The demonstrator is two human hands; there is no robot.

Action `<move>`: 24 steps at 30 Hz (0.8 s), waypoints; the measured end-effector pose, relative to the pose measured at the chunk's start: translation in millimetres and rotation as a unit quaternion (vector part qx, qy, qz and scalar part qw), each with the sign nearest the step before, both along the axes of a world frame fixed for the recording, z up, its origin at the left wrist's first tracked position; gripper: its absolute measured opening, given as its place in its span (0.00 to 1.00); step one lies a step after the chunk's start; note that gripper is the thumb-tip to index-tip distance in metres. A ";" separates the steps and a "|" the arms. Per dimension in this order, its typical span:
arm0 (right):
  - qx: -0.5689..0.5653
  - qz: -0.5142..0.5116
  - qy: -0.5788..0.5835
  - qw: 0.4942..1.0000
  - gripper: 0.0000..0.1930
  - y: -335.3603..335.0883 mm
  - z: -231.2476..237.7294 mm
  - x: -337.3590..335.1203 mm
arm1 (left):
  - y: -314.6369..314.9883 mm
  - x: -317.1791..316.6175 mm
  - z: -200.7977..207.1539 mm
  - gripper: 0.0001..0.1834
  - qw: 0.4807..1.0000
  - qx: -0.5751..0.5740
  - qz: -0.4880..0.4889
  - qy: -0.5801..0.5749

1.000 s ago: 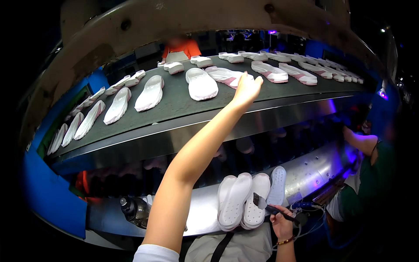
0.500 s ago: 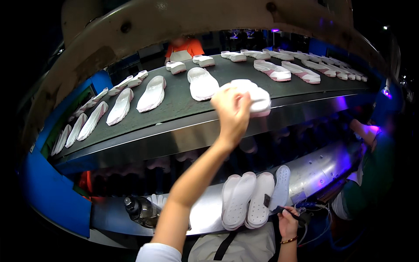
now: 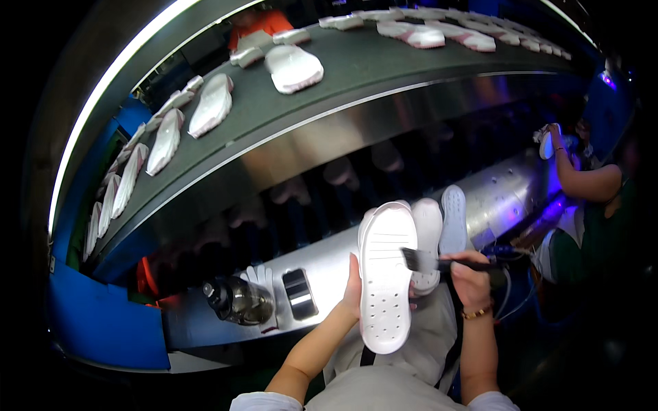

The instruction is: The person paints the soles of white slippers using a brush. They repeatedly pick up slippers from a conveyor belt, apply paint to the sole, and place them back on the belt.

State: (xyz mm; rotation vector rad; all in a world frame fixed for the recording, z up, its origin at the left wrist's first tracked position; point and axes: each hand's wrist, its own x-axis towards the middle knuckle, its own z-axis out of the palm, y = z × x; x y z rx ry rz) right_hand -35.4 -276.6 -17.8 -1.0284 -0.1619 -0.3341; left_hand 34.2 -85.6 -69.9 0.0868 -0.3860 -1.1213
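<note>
My left hand (image 3: 352, 288) grips a white shoe sole (image 3: 388, 308) by its sides in front of my lap. Small holes dot the sole's lower half, and grooves cross its upper part. My right hand (image 3: 471, 282) is closed around the dark handle of a brush (image 3: 419, 261), whose blurred bristles are at the sole's right edge. Just behind the held sole, another white sole (image 3: 428, 229) and a pale bluish sole (image 3: 453, 218) lie on the metal ledge; the held sole partly hides what is behind it.
A green conveyor belt (image 3: 253, 113) carries several white and pink soles. On the metal ledge (image 3: 329, 274) are a dark bottle (image 3: 240, 301), a white glove (image 3: 261, 277) and a dark rectangular object (image 3: 299, 293). A co-worker's arm (image 3: 586, 179) is at right; an orange-clad person (image 3: 271, 22) stands beyond the belt.
My left hand, holding white footwear over the belt earlier, has come down and holds a sole before me. My right hand has raised the brush to it. The view has tilted down.
</note>
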 end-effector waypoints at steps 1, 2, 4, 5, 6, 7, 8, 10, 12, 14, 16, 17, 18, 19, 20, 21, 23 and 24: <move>-0.019 0.012 0.031 0.999 0.10 1.7 -8.5 5.7 | -2.6 -7.5 -7.8 0.56 0.999 0.010 0.009 0.044; -0.036 0.016 0.083 0.996 0.09 1.8 -19.2 12.1 | -2.7 -14.3 -11.3 0.53 0.997 0.056 0.051 0.021; -0.058 -0.016 0.126 0.990 0.09 9.5 -19.0 23.4 | -5.0 -19.0 -12.9 0.53 0.994 0.070 0.084 0.002; -0.077 -0.029 0.143 0.986 0.08 10.8 -19.2 29.6 | -5.3 -22.0 -13.5 0.53 0.992 0.078 0.102 -0.009; -0.080 -0.033 0.132 0.988 0.09 12.1 -14.6 36.7 | -6.4 -21.3 -17.1 0.52 0.989 0.087 0.116 -0.030; -0.082 -0.035 0.119 0.989 0.09 15.7 -8.7 44.6 | -6.3 -22.3 -16.3 0.51 0.985 0.112 0.131 -0.013; -0.122 -0.048 0.107 0.986 0.09 20.8 1.4 50.4 | -7.2 -24.2 -14.8 0.50 0.980 0.137 0.145 0.004; -0.249 -0.086 0.083 0.961 0.07 32.0 20.0 58.7 | -11.5 -26.8 -5.0 0.45 0.954 0.204 0.218 0.030; -0.312 -0.073 0.059 0.946 0.06 51.0 24.1 62.5 | -12.3 -21.7 -2.0 0.43 0.934 0.249 0.250 0.048; -0.460 -0.111 -0.074 0.878 0.06 72.8 28.7 58.2 | -6.2 -17.2 -2.6 0.41 0.921 0.258 0.287 0.061; -0.524 -0.104 -0.140 0.834 0.07 86.2 29.1 47.3 | 7.5 -9.6 -0.8 0.40 0.915 0.221 0.331 0.071; -0.529 -0.071 -0.134 0.835 0.08 89.7 28.4 36.9 | 15.3 -5.1 2.7 0.40 0.911 0.197 0.353 0.080; -0.534 -0.033 -0.123 0.836 0.08 88.4 25.3 24.0 | 23.8 -2.4 4.0 0.39 0.907 0.187 0.372 0.069; -0.533 0.010 -0.116 0.838 0.09 84.0 18.0 14.4 | 34.7 0.5 3.8 0.38 0.899 0.180 0.396 0.057; -0.523 0.097 -0.096 0.841 0.10 77.2 12.8 6.7 | 44.7 3.0 4.8 0.38 0.890 0.174 0.418 0.045; -0.515 0.177 -0.062 0.836 0.11 69.7 9.2 -0.4 | 46.2 -0.1 3.1 0.39 0.904 0.162 0.395 0.028; -0.493 0.174 -0.122 0.844 0.10 63.0 9.0 3.2 | 53.7 1.2 2.7 0.42 0.922 0.138 0.362 -0.012; -0.461 0.152 -0.127 0.865 0.10 61.3 24.7 9.5 | 52.3 -4.2 5.5 0.43 0.939 0.110 0.323 -0.040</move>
